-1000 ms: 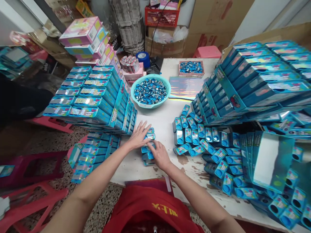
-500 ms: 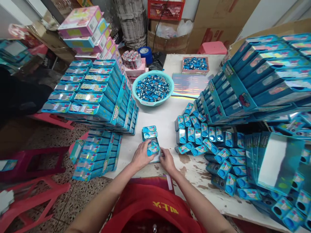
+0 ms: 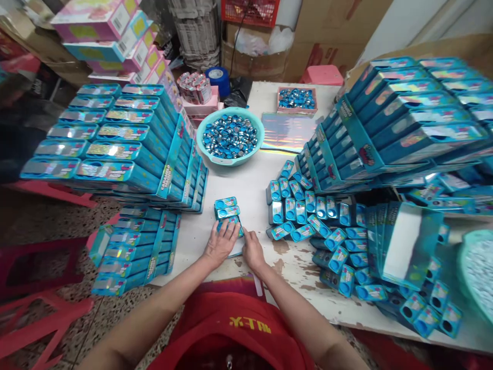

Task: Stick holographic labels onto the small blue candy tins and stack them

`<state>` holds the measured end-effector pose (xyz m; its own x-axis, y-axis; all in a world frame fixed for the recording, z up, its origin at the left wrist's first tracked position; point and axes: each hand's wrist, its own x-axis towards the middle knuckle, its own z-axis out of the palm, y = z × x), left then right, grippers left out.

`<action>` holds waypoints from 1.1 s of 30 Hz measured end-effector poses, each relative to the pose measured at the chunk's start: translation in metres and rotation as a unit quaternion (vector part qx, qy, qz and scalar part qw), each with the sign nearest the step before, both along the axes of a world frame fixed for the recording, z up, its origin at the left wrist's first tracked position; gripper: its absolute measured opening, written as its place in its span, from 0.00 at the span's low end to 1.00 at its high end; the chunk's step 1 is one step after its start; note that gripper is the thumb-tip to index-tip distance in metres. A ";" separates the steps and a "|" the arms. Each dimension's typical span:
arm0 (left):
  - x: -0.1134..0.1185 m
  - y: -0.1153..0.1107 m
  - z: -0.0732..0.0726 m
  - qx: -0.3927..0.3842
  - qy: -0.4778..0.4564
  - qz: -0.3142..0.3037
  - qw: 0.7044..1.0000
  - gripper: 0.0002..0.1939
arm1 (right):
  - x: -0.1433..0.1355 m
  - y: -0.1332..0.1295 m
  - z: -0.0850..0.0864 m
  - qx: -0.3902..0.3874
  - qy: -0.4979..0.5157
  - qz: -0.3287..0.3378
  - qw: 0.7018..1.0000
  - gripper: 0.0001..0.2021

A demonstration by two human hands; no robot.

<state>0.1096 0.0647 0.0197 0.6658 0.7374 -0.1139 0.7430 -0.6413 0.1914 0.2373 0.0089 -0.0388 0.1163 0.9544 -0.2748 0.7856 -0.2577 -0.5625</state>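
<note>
Since the last frame, the blue box under the left hand has been brought down from its tilted hold to lie closer to the two boxes ahead of it, and the left fingers have been shifted across its top. A second green bowl has come into view at the far right edge (its pale contents blurred). The left grip is seen from above, fingers slightly spread over the box; whether it is pinched or only covered cannot be told. The right hand is set beside the box's near right corner, fingers partly curled, contact or hold not readable. Below the left hand, a pale panel is partly exposed between the hands. The box is located at the near middle of the worktop. Beyond it, metal caps with blue faces are held in a green bowl, and more are seen in a pink box, with a shiny sheet laid between bowl and pink box, on the near side. To the right, upright and leaning small boxes are grouped loosely. Tall stacks of filled trays are noted at left and right.
</note>
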 end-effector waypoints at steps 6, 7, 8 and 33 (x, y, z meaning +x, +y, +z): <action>-0.011 0.003 -0.009 0.009 -0.010 -0.050 0.999 0.23 | 0.000 0.001 0.001 0.004 -0.004 -0.009 1.000 0.31; -0.013 0.001 -0.010 0.017 -0.013 -0.058 0.998 0.24 | 0.001 0.000 0.002 0.004 -0.005 -0.011 1.000 0.31; -0.014 0.001 -0.010 0.021 -0.013 -0.064 0.998 0.25 | 0.001 0.000 0.003 0.003 -0.006 -0.011 1.000 0.31; 0.135 -0.018 0.014 -0.164 -0.030 0.001 0.986 0.23 | 0.166 -0.035 0.065 0.168 -0.339 0.048 0.924 0.11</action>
<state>0.2447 0.0468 0.0338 0.6776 0.6683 -0.3069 0.7247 -0.5359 0.4331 0.4036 -0.0263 0.0266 0.0624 0.9875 0.1444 0.9972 -0.0678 0.0327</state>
